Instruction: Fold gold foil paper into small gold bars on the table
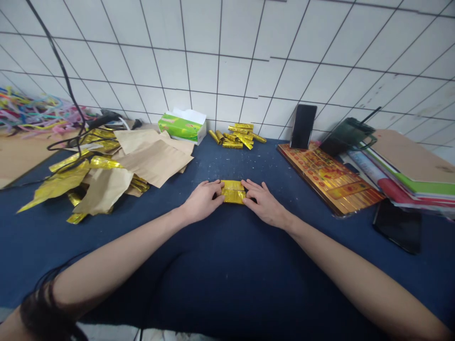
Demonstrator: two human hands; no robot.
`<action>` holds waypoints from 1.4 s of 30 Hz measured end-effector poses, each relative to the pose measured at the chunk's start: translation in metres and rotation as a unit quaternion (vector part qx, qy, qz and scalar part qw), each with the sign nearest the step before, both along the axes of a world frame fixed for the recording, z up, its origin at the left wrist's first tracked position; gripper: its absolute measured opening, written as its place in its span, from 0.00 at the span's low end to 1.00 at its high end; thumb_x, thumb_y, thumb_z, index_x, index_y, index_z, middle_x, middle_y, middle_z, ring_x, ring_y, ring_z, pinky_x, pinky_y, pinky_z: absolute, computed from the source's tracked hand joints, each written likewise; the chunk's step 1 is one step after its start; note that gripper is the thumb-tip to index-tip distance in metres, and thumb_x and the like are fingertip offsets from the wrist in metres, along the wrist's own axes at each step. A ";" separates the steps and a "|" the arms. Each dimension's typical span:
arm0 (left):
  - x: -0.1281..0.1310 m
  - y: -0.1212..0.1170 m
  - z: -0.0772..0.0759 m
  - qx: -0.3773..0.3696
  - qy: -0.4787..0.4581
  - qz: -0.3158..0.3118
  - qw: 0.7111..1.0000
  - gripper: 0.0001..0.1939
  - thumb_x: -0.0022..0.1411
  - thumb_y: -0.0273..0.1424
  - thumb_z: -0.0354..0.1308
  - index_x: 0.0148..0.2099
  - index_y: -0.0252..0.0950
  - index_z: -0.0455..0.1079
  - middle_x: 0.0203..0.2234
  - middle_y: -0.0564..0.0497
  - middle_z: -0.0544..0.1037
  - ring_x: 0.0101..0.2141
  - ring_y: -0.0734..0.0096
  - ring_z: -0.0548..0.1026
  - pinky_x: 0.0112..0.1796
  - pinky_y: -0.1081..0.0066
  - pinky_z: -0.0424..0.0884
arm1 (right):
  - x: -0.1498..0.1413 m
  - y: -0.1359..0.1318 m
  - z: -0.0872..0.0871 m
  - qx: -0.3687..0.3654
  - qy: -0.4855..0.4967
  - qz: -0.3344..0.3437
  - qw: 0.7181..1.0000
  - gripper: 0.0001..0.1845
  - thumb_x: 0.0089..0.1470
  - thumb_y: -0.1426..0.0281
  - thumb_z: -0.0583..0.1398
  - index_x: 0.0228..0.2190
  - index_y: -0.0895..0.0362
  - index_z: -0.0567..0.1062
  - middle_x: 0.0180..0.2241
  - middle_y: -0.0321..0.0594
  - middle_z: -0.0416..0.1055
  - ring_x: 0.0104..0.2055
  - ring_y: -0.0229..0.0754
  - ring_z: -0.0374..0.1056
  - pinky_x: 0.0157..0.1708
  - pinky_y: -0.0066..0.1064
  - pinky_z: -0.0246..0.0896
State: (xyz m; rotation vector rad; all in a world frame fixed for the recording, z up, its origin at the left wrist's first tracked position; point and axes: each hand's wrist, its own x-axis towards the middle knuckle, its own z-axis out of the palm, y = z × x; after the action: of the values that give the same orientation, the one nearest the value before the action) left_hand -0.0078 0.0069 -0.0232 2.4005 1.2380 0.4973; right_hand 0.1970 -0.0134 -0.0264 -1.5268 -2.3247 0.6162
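A folded packet of gold foil paper [233,192] lies on the dark blue tabletop [227,293], directly in front of me. My left hand [203,201] presses its fingertips on the packet's left end, and my right hand [265,203] rests its fingers on the right end. Beyond them stands a heap of folded gold foil pieces [234,136]. To the left lie loose gold foil sheets [60,182] and brown paper sheets [149,158], partly overlapping.
A green tissue box [182,125] stands by the white tiled wall [227,61]. On the right are a phone on a stand [303,127], a red-and-gold printed board [329,177], a stack of folders [408,175] and a black phone [397,226]. Black cable [64,80] runs down at the left.
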 end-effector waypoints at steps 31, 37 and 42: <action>0.018 -0.009 -0.003 0.001 0.031 0.072 0.997 0.07 0.55 0.30 0.51 0.35 0.33 0.69 0.49 0.44 0.68 0.53 0.63 0.62 0.56 0.57 0.49 | -0.004 -0.001 -0.001 0.024 -0.002 -0.016 1.000 0.11 0.53 0.70 0.51 0.21 0.57 0.66 0.57 0.48 0.57 0.61 0.46 0.45 0.56 0.55 0.31; 0.017 -0.010 -0.005 0.009 0.015 0.098 0.995 0.11 0.53 0.27 0.53 0.41 0.36 0.63 0.45 0.46 0.70 0.50 0.65 0.65 0.55 0.57 0.50 | -0.005 -0.001 0.000 0.032 0.002 -0.026 0.999 0.09 0.52 0.70 0.52 0.21 0.57 0.65 0.56 0.48 0.58 0.60 0.47 0.47 0.56 0.55 0.33; 0.013 -0.010 -0.008 -0.001 -0.010 0.079 0.997 0.19 0.54 0.23 0.48 0.50 0.37 0.55 0.46 0.48 0.70 0.49 0.67 0.66 0.55 0.57 0.49 | -0.004 -0.001 0.000 0.031 0.009 -0.024 0.999 0.09 0.52 0.70 0.52 0.21 0.56 0.64 0.55 0.48 0.58 0.60 0.47 0.47 0.56 0.55 0.34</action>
State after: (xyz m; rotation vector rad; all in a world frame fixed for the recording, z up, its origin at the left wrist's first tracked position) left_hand 0.0048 -0.0028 -0.0316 2.3011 1.4265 0.5659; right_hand 0.1927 -0.0146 -0.0267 -1.5389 -2.2654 0.5381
